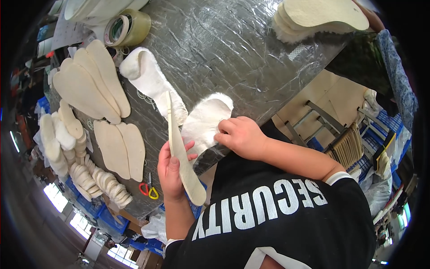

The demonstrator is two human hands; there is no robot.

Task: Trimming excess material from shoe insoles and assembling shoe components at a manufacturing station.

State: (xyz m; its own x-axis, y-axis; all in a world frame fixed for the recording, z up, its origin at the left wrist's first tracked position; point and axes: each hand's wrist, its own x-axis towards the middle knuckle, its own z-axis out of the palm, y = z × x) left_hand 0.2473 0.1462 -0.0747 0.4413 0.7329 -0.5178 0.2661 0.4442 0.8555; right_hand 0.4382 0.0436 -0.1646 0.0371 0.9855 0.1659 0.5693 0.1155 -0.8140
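My left hand (168, 175) grips a cream felt insole (184, 168), turned nearly edge-on and tilted up off the table. My right hand (243, 137) has its fingers bent and pinched on the right edge of a fluffy white insole (204, 117), which lies at the table's near edge. Part of that fleecy insole is hidden behind the felt one. Just beyond, to the left, rests another white fleece insole (154, 83) with its far end curled up.
Flat felt insoles (87, 87) lie fanned on the dark, film-covered table (210, 49). Several stacks of insoles (107, 181) stand farther left, near red-and-yellow scissors (149, 189). Tape rolls (134, 29) sit at the far left. Another person's arm (374, 20) is by an insole pile (313, 15).
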